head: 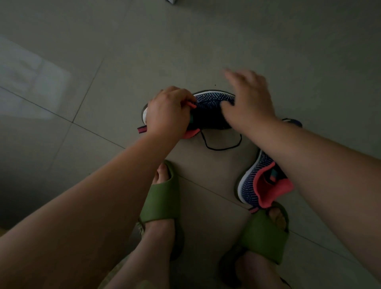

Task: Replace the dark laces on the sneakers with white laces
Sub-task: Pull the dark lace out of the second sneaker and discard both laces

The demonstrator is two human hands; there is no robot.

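Note:
A navy knit sneaker [212, 107] with coral lining lies on its side on the tiled floor. My left hand [167, 113] grips its collar, fingers curled by the coral tongue. My right hand [247, 99] hovers blurred over the toe with fingers spread, thumb touching the knit. A dark lace [222, 147] trails from this shoe in a loop on the floor. The second sneaker [261, 181] lies near my right foot, partly under my right forearm. No white laces are in view.
Both my feet wear green slides [162, 198] close below the shoes. Grey floor tiles [144, 51] stretch all round. A small pale object [172, 1] shows at the top edge.

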